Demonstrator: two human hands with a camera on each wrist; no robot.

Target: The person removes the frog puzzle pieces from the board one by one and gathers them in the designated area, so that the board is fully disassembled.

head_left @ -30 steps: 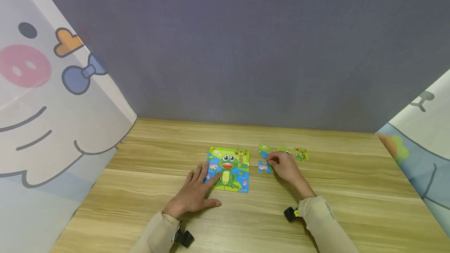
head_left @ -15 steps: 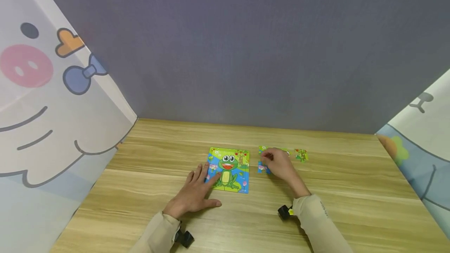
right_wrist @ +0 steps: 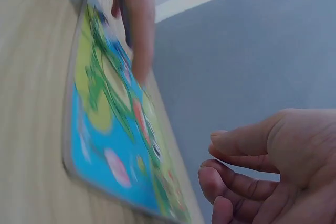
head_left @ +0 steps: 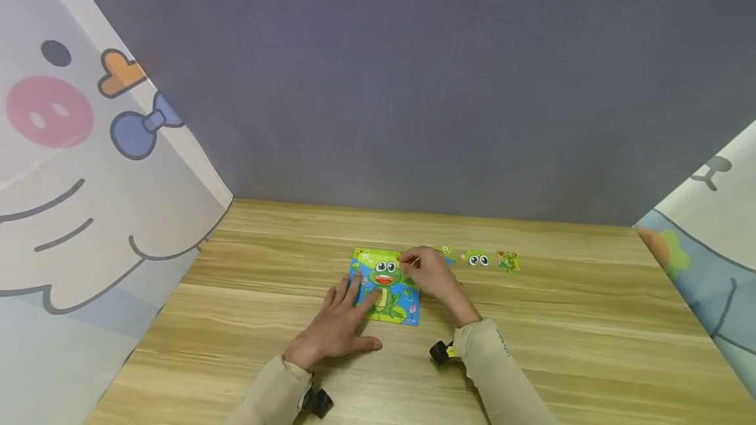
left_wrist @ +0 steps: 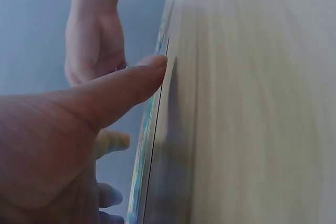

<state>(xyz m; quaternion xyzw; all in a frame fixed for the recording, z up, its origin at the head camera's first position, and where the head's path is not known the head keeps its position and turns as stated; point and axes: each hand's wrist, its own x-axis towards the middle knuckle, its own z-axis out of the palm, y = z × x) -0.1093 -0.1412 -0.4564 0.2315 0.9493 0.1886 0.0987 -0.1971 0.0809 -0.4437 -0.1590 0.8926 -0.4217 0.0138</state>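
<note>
A square frog puzzle board lies on the table, with a smiling green frog on a blue and green ground. My left hand rests with spread, straight fingers on its left edge and lower picture. Over the board's upper right part is my right hand, its fingers curled and thumb close to the index fingertip. In the right wrist view, no piece shows between the curled fingers. To the board's right lie loose puzzle pieces: one with frog eyes, one with a tree, and one partly covered flower piece.
The wood-grain table ends at a grey partition behind. Side panels with cartoon prints stand left and right. A bit of red, perhaps another piece, peeks out beside the right hand.
My right hand has moved left from the loose pieces to the board's upper right, uncovering the frog-eyes piece. The left hand stays on the board.
</note>
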